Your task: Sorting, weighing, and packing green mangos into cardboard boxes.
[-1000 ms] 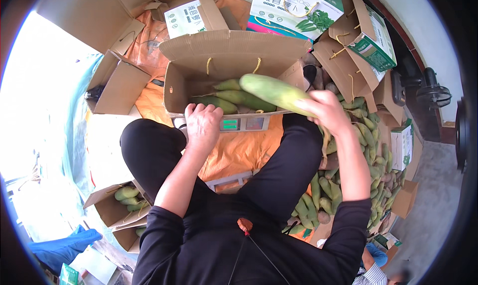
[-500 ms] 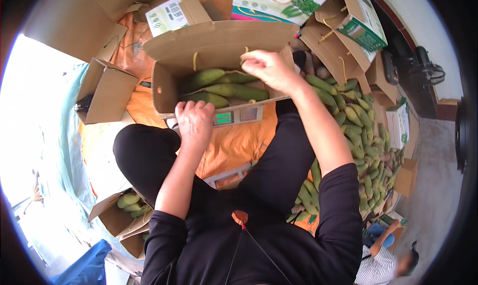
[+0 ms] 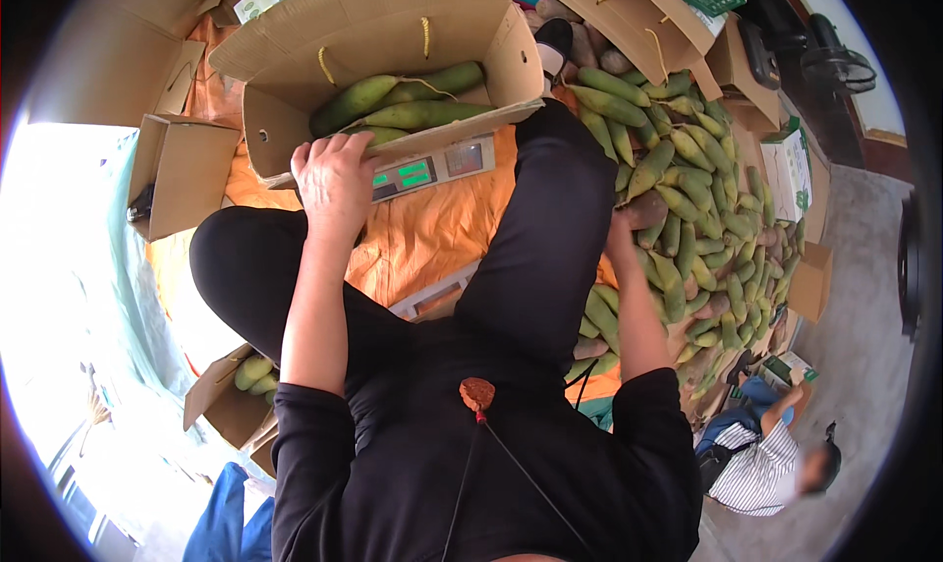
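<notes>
An open cardboard box (image 3: 393,51) with yellow cord handles stands on a digital scale (image 3: 417,177) whose green display is lit. Several long green radishes (image 3: 422,116) lie inside it. My left hand (image 3: 334,181) has its fingers curled over the box's near wall, close to the left corner. Beside my right knee, my right hand (image 3: 619,238) reaches into a heap of green radishes (image 3: 688,208). It is nearest to a brownish radish end (image 3: 643,211). Its fingers are hidden, so I cannot make out whether it holds anything.
An orange sheet (image 3: 413,243) covers the floor between my legs. Another open box (image 3: 192,179) stands left, and a box with radishes (image 3: 231,390) sits at lower left. A black fan (image 3: 835,66) stands far right. A person in a striped shirt (image 3: 756,474) is at lower right.
My right hand has left the box's far handle and dropped right to the radish heap. My left hand keeps to the near wall. The whole view has shifted slightly.
</notes>
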A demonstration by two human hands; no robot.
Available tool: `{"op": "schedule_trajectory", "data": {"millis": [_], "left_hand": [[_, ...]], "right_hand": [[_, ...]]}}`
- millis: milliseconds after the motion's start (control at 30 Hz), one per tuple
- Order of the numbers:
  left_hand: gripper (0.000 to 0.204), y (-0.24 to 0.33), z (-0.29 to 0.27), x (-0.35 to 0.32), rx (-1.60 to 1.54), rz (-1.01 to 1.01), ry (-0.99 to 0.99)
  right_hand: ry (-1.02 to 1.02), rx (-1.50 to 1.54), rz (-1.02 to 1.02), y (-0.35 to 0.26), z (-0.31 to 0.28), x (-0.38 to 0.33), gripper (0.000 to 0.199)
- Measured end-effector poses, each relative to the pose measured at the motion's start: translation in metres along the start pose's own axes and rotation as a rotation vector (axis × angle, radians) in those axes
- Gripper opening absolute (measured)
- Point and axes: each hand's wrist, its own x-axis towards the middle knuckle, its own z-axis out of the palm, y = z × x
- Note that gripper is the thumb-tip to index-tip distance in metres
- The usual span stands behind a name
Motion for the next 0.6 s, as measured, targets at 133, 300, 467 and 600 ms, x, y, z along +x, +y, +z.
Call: {"op": "schedule_trajectory", "data": {"millis": [133,300,467,600], "left_hand": [[0.039,0.009,-0.001,0.001,-0.02,0.023,0.01],[0.038,0.022,-0.006,0.003,-0.058,0.056,-0.006],[0.036,0.019,-0.03,-0.002,-0.007,0.046,-0.057],[0.037,0.029,-0.035,0.0,-0.039,0.085,-0.122]], "right_hand": [[0.013,0.183,0.057,0.107,0.042,-0.058,0.025],[0.15,-0.054,-0.128,0.188,0.065,-0.101,0.014],[-0.203,-0.559,-0.208,0.164,0.083,-0.11,0.012],[-0.208,-0.839,-0.044,0.186,0.056,-0.12,0.012]]}}
